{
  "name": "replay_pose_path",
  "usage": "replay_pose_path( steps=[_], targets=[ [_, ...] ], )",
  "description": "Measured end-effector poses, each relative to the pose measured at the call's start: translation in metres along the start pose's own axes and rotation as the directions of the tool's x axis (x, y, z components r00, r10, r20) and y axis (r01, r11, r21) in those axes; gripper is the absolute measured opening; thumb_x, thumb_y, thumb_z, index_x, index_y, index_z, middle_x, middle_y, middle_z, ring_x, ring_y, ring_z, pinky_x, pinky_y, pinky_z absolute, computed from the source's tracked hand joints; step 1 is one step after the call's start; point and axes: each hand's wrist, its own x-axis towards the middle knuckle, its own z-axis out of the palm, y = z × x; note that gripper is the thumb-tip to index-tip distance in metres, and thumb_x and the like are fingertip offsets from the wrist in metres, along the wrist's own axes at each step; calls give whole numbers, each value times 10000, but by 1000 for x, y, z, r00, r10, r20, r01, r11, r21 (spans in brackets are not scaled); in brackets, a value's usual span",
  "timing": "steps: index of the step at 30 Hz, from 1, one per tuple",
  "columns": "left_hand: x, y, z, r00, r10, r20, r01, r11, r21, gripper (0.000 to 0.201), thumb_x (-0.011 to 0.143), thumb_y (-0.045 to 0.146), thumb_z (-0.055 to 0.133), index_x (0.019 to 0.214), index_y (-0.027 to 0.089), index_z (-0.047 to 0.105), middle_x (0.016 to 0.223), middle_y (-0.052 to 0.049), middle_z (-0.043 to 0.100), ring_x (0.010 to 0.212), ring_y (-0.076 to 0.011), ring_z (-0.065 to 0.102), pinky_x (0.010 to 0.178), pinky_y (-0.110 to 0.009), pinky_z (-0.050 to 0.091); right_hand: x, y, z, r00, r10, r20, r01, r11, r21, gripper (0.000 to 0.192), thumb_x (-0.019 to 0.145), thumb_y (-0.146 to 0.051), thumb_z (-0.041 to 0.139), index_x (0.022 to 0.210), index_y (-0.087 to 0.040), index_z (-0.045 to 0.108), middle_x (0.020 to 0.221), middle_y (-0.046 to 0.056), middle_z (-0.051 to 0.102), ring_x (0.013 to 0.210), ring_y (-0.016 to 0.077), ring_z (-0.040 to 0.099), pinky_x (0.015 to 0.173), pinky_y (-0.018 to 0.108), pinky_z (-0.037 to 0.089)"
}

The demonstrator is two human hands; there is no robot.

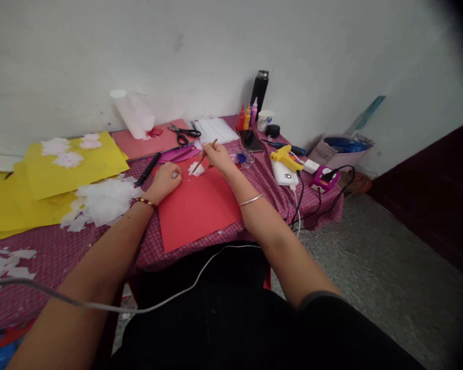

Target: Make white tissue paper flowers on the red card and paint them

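A small white paper flower (196, 168) lies on a sheet of red paper (200, 210). Over it, my right hand (216, 155) pinches a thin brown paintbrush (200, 163), its lower end down at the flower. My left hand (165, 180) rests curled at the left edge of the red sheet, beside the flower and apart from it. Its fingers are closed, with a small pale bit at their tips that I cannot make out. Just right of my right hand sits a clear flower-shaped paint palette (248, 159) with blue and purplish paint.
Cut white paper pieces (104, 200) and yellow sheets (73, 174) lie left. Behind are black scissors (183, 134), a white paper stack (216, 130), paint bottles (247, 117) and a phone (250, 140). A yellow glue gun (287, 158) and corded purple power socket (324, 178) stand right.
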Motion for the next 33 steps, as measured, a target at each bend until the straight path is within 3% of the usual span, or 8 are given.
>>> replay_pose_path(
  steps=[7, 13, 17, 21, 24, 26, 30, 33],
  targets=[
    [-2, 0, -1, 1000, 20, -3, -20, 1000, -11, 123, 757, 182, 481, 770, 197, 602, 891, -116, 682, 887, -267, 616, 834, -384, 481, 8, 15, -6, 990, -130, 48, 139, 947, -291, 281, 931, -296, 517, 682, -166, 539, 520, -37, 490, 514, 109, 498, 516, 207, 406],
    [-5, 1, -3, 999, 41, 8, -41, 999, -13, 152, 816, 288, 511, 799, 190, 626, 903, -114, 675, 903, -272, 615, 851, -395, 479, 3, 12, 1, 994, -68, 87, 82, 982, -169, 263, 955, -281, 453, 711, -190, 493, 473, -63, 482, 418, 92, 450, 485, 200, 378],
    [-5, 2, -3, 999, 32, 12, -31, 999, -6, 142, 821, 288, 518, 803, 194, 623, 912, -108, 670, 894, -264, 613, 844, -388, 481, -1, 15, 7, 982, -141, 129, 174, 940, -293, 224, 914, -232, 507, 695, -186, 497, 523, -45, 523, 503, 101, 497, 542, 198, 385],
    [-6, 3, -1, 1000, 17, 13, -17, 1000, 7, 116, 808, 264, 536, 828, 198, 629, 923, -100, 673, 923, -270, 609, 870, -393, 474, -3, 15, 9, 964, -256, 71, 264, 896, -357, 192, 918, -277, 499, 750, -184, 515, 591, -36, 537, 593, 120, 530, 603, 216, 401],
    [-8, 5, -4, 997, -38, -67, 40, 999, 26, 206, 823, 281, 540, 966, 166, 632, 1051, -140, 660, 1043, -305, 579, 949, -431, 436, -2, 13, 7, 938, -343, -42, 311, 892, -327, 227, 948, -340, 435, 798, -189, 514, 649, -29, 530, 633, 128, 535, 625, 223, 408],
    [-9, 7, -8, 979, -109, -170, 114, 993, 21, 265, 856, 300, 518, 1046, 143, 615, 1123, -158, 640, 1109, -308, 551, 990, -433, 405, -2, 11, 6, 942, -333, -35, 300, 887, -351, 238, 951, -344, 427, 787, -193, 512, 670, -23, 523, 656, 134, 531, 641, 230, 410],
    [-9, 5, -13, 940, -239, -243, 244, 970, -11, 235, 906, 309, 434, 835, 175, 615, 880, -102, 653, 917, -260, 593, 859, -386, 444, -3, 7, 4, 967, -230, 108, 253, 840, -480, 237, 936, -251, 445, 714, -191, 501, 666, -7, 529, 677, 152, 527, 701, 261, 409],
    [-8, 0, -12, 939, -283, -193, 283, 959, -28, 270, 890, 312, 436, 680, 205, 567, 697, -53, 599, 740, -227, 576, 728, -356, 443, -3, 4, 2, 956, -292, 23, 270, 852, -449, 256, 969, -242, 356, 789, -185, 529, 713, 9, 557, 717, 162, 550, 733, 268, 418]
  ],
)
